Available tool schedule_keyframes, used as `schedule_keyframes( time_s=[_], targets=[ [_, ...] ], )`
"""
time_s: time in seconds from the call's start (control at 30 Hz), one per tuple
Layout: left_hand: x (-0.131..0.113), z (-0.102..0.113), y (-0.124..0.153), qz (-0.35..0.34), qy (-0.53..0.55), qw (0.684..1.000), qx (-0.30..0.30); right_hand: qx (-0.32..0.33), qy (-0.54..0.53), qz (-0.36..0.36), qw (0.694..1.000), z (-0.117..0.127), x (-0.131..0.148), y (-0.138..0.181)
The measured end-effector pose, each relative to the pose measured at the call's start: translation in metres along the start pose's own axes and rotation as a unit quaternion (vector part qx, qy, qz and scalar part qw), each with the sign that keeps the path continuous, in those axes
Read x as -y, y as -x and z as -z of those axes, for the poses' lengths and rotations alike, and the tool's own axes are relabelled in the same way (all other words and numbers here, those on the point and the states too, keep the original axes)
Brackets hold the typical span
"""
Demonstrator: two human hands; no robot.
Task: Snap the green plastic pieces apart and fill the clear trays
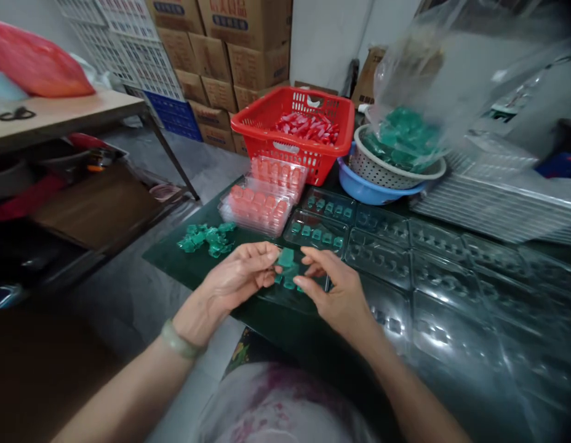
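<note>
My left hand (242,271), a pale bangle on its wrist, pinches a small translucent green plastic piece (286,257) between thumb and fingers. Just to the right, my right hand (338,289) has its thumb and fingers apart, with nothing visible gripped between them. Below both hands lies a clear tray with green pieces (289,283) in its slots, partly hidden by the fingers. A loose pile of green pieces (208,239) lies to the left. Beyond the hands, another clear tray (317,235) holds a row of green pieces.
Clear trays (445,274) cover the table's right side. Stacked trays with pink-red pieces (260,206) stand behind the hands, near a red basket (292,138). A grey colander (387,172) with bagged green pieces sits in a blue basin (366,191). Cardboard boxes (216,58) stand behind.
</note>
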State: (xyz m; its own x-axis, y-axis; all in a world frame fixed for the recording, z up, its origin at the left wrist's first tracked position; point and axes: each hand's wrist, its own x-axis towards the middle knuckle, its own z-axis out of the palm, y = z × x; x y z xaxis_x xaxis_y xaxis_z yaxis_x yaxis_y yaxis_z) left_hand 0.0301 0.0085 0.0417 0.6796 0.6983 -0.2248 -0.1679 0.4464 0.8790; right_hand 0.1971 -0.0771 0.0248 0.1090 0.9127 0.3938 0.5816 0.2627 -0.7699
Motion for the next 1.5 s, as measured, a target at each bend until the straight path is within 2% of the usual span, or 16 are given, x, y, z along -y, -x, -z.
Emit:
schedule_keyframes(
  time_s=[0.07, 0.13, 0.3, 0.47, 0.57, 0.67, 0.73, 0.93, 1.07, 1.17, 1.23, 1.3, 1.43, 1.5],
  targets=[
    [0.009, -0.002, -0.007, 0.018, 0.046, 0.998, 0.037, 0.010, -0.017, 0.009, 1.000, -0.012, 0.003, -0.004],
    [0.014, -0.001, -0.012, 0.021, 0.063, 0.997, 0.050, 0.010, -0.020, 0.011, 1.000, -0.015, 0.003, -0.006],
    [0.015, -0.011, -0.013, 0.004, 0.071, 0.997, 0.020, -0.017, -0.003, -0.003, 1.000, -0.010, -0.002, -0.003],
    [0.019, -0.028, -0.016, -0.075, -0.080, 0.993, -0.036, 0.012, 0.017, -0.015, 1.000, -0.010, -0.004, -0.001],
    [0.026, -0.033, -0.020, -0.066, -0.118, 0.989, -0.064, 0.018, 0.005, -0.050, 0.999, -0.007, -0.006, 0.000],
    [0.029, -0.038, -0.023, -0.053, -0.078, 0.989, -0.116, 0.021, -0.054, -0.094, 0.994, -0.003, -0.007, 0.000],
    [0.027, -0.041, -0.024, -0.061, -0.043, 0.989, -0.124, 0.028, -0.113, -0.120, 0.986, 0.001, -0.007, -0.001],
    [0.017, -0.048, -0.024, -0.025, 0.040, 0.994, -0.098, 0.052, -0.281, -0.176, 0.942, 0.010, -0.007, -0.004],
    [0.011, -0.050, -0.023, -0.015, 0.065, 0.993, -0.092, 0.044, -0.346, -0.174, 0.921, 0.009, -0.008, 0.000],
    [0.007, -0.051, -0.022, -0.017, 0.070, 0.996, -0.055, 0.036, -0.387, -0.175, 0.905, 0.008, -0.008, 0.002],
    [0.005, -0.050, -0.019, -0.023, 0.050, 0.998, -0.019, 0.029, -0.402, -0.185, 0.896, 0.010, -0.007, 0.002],
    [0.004, -0.048, -0.015, -0.037, -0.015, 0.999, 0.008, 0.030, -0.412, -0.197, 0.889, 0.013, -0.006, 0.002],
    [0.002, -0.044, -0.010, -0.095, -0.185, 0.978, 0.019, 0.056, -0.417, -0.217, 0.881, 0.015, -0.006, 0.003],
    [0.003, -0.045, -0.009, -0.105, -0.223, 0.969, 0.020, 0.051, -0.410, -0.223, 0.883, 0.014, -0.007, 0.003]
  ],
)
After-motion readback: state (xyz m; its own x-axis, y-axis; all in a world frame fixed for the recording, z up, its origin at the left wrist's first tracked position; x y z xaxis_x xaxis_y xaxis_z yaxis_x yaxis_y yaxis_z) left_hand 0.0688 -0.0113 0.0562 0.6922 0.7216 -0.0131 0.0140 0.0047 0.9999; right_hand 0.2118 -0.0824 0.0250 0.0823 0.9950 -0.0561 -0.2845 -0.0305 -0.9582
